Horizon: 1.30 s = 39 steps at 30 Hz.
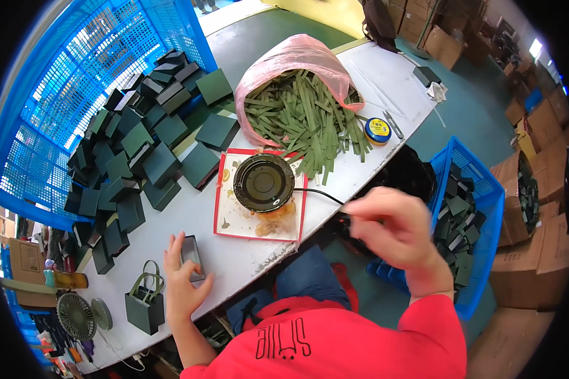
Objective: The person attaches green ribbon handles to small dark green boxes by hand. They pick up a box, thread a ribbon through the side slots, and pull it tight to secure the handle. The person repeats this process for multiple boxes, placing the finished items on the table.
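Note:
My left hand [184, 284] is at the table's near side, its fingers and thumb around a small dark open box [193, 254] with a grey inside. Just left of it stands a dark green gift bag [145, 306] with ribbon handles. Raised off the table's right edge, my right hand [389, 224] is blurred, with curled fingers; whatever it pinches is too small to make out. A black cord [322, 192] runs toward this hand from a round black pot [263, 183] of dark liquid. The pot sits on a stained red-rimmed white tray [224, 218].
A pink plastic bag [297, 54] spills green ribbon strips [306, 114] beside a blue-and-yellow tin [377, 130]. Dark green boxes [161, 164] pile out of a tipped blue crate [50, 95]. A small fan [76, 316] stands lower left. Another blue crate [480, 278] sits right.

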Tool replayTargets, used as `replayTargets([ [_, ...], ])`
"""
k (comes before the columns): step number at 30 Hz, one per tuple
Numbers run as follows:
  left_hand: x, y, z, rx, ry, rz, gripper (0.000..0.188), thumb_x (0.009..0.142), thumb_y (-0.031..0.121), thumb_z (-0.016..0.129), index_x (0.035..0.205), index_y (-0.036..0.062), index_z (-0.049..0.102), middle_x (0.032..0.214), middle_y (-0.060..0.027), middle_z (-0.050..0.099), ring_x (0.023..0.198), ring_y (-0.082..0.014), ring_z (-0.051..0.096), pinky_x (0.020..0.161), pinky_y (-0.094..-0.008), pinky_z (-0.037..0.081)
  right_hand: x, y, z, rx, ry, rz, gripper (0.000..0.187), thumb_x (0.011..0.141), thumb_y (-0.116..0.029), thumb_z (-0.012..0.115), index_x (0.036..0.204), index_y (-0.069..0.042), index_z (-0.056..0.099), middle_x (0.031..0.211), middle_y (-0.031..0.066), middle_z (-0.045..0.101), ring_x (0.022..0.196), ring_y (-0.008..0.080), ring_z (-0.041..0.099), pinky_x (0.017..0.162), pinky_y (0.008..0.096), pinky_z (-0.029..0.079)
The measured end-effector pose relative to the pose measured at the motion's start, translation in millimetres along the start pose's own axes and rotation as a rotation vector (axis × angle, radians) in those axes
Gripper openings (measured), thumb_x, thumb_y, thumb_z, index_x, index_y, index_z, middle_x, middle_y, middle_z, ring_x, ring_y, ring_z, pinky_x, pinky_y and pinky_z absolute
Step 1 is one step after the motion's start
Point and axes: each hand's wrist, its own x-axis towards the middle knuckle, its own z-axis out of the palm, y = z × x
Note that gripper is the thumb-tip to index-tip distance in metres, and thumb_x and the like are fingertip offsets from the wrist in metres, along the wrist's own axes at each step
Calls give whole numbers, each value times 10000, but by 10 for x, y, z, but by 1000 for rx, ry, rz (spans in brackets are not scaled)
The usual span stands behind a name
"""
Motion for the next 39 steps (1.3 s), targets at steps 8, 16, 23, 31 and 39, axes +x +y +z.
replayTargets([
  [8, 127, 92, 77, 121, -152, -54, 632, 626, 201, 860, 1192, 82, 604, 1523, -174, 406, 1422, -388, 341, 1158, -601, 206, -311, 774, 89, 214, 201, 597, 264, 989, -60, 568, 1239, -3, 628, 951, 65, 710, 646, 24, 531, 560, 191, 439],
  [16, 61, 33, 186, 253, -156, -209, 886, 637, 268, 871, 1419, 80, 499, 1551, -140, 392, 1432, -367, 327, 1153, -572, 230, -146, 892, 36, 153, 233, 497, 306, 989, -73, 573, 1291, -33, 604, 804, 14, 664, 659, 29, 547, 588, 206, 432],
  [23, 81, -55, 281, 189, -90, -214, 1027, 623, 272, 880, 1497, 56, 385, 1555, -131, 397, 1406, -366, 352, 1132, -512, 287, 627, 361, 148, 42, -184, 213, 729, 933, -135, 654, 1560, -83, 285, 640, 122, 580, 549, 214, 583, 611, 347, 485],
  [31, 77, -57, 373, 304, -65, -246, 1054, 640, 303, 858, 1520, 35, 344, 1568, -158, 366, 1385, -379, 369, 1127, -525, 282, 1937, 449, 105, -127, -103, -60, 731, 908, -276, 631, 1490, 59, 341, 667, 168, 635, 640, 267, 658, 694, 380, 525],
  [39, 56, -82, 398, 300, -79, -289, 1065, 636, 336, 858, 1520, 37, 345, 1552, -166, 374, 1385, -374, 361, 1129, -526, 281, 1136, 676, -226, -170, -180, 15, 515, 936, -224, 627, 1374, 13, 497, 956, 278, 690, 912, 429, 673, 815, 486, 524],
])
